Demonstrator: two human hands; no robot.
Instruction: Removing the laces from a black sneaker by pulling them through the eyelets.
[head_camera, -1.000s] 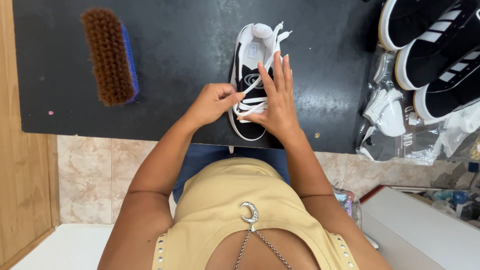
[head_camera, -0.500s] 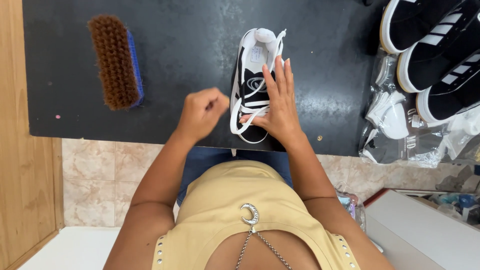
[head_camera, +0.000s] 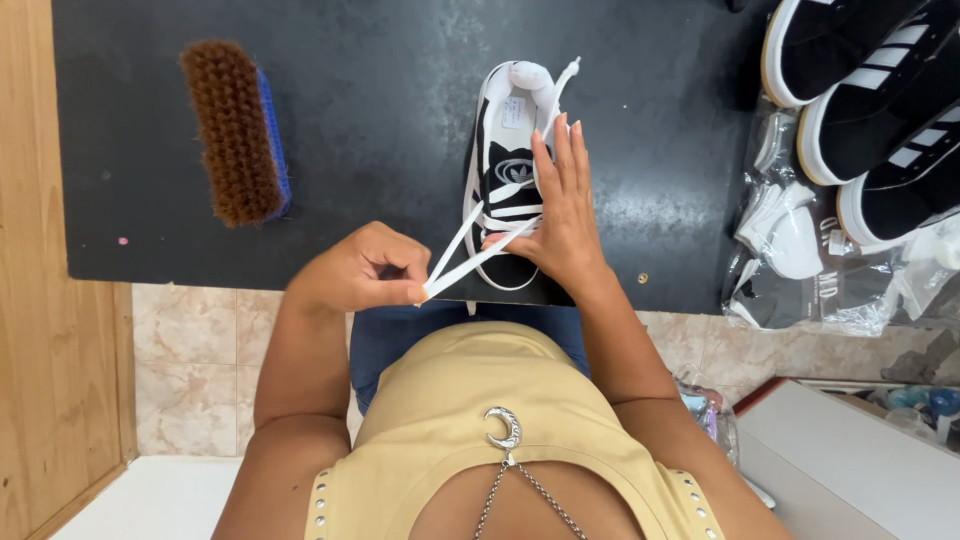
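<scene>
Lacing is in hand: the left hand (head_camera: 365, 270) pinches both white lace ends (head_camera: 470, 258) taut, the right hand (head_camera: 560, 215) lies flat — fingers spread — on the black-and-white sneaker (head_camera: 508, 170) standing on the dark surface (head_camera: 380, 110). Next calls for even tension.

The right hand (head_camera: 562, 215) lies flat over the small black-and-white shoe (head_camera: 505, 175) and hides its right flank and much of the lacing. The left hand (head_camera: 362, 268) curls shut on the white laces (head_camera: 470, 258) — their ends vanish inside the fist. At two o'clock, three black sneakers (head_camera: 870, 100) are cut off by the top and right edges. Below them, clear plastic bags (head_camera: 800, 250) hold white contents too crumpled to tell. At four o'clock, small items past the white box (head_camera: 850, 450) stay blurred — unreadable.
</scene>
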